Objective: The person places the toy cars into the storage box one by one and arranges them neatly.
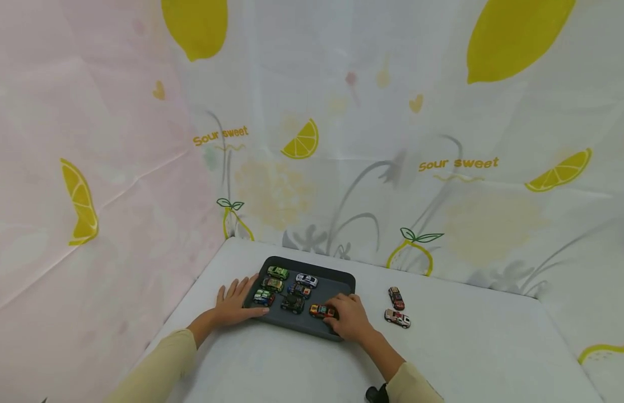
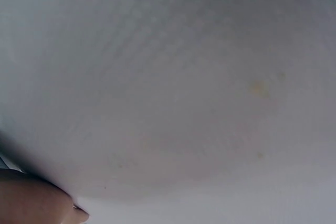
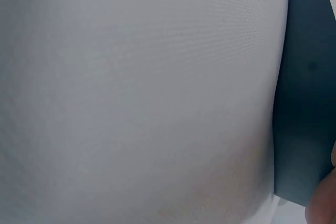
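Note:
A dark grey tray (image 1: 334, 284) lies on the white table with several toy cars in it. My left hand (image 1: 232, 307) rests at its left side, fingers spread and straight, the thumb reaching along the front rim. With curled fingers my right hand (image 1: 351, 318) pinches an orange-red toy car (image 1: 320, 310) at the tray's front right. Left of that car sit a black toy car (image 1: 292, 304) and a green, white and blue one (image 1: 264, 297). Behind them are a white toy car (image 1: 306, 280) and a bright green one (image 1: 278, 272). The right wrist view shows the tray's outer wall (image 3: 302, 98) beside fingertips.
Right of the tray, a dark red and black toy car (image 1: 395, 298) and a white and red toy car (image 1: 397, 318) stand on the table (image 1: 473, 341). A lemon-printed curtain (image 1: 342, 196) hangs behind and at the left. A small black object (image 1: 376, 393) shows by the right sleeve.

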{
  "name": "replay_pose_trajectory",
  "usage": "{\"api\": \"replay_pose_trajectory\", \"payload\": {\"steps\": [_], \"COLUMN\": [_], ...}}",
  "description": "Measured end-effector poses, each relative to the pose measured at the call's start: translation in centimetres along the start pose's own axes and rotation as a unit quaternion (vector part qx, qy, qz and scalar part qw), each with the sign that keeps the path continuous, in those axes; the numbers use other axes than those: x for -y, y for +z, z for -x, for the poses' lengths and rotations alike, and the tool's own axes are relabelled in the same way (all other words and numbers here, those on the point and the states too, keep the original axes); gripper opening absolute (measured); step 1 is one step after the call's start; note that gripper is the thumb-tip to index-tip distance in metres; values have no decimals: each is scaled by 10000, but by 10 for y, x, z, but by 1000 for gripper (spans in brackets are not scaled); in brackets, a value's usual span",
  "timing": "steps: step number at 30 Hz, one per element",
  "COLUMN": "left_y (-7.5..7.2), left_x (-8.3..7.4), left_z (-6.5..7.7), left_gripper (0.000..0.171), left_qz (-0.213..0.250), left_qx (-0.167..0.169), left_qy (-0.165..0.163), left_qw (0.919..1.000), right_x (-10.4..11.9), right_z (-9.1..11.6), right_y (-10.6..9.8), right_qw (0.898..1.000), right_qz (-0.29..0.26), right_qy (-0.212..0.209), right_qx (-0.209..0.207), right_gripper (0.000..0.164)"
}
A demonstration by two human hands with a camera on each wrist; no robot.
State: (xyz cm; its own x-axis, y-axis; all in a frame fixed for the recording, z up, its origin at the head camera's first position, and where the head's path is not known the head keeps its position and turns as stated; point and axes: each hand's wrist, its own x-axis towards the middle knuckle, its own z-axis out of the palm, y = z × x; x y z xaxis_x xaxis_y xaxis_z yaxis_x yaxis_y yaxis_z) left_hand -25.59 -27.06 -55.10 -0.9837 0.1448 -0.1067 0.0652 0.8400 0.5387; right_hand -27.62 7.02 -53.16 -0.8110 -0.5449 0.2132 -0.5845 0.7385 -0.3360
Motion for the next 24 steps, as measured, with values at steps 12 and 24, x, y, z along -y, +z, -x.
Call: {"api": "replay_pose_trajectory", "payload": {"steps": [12,24], "left_y": [-6,4], "left_x": [-8,2], "left_z": [5,-5], "left_gripper": [108,108], "left_qz": [77,-31], "left_qx": [7,-86], "left_qy": [-11,-62], "left_qw": [10000,9999], "right_x": [-2,-1], "right_z": [0,-1], "right_y": [5,7], "right_qw": [9995,9985], "right_qz": [178,390], "right_qy": [125,386], "right_qx": [-239,-35], "right_gripper": [26,27]}}
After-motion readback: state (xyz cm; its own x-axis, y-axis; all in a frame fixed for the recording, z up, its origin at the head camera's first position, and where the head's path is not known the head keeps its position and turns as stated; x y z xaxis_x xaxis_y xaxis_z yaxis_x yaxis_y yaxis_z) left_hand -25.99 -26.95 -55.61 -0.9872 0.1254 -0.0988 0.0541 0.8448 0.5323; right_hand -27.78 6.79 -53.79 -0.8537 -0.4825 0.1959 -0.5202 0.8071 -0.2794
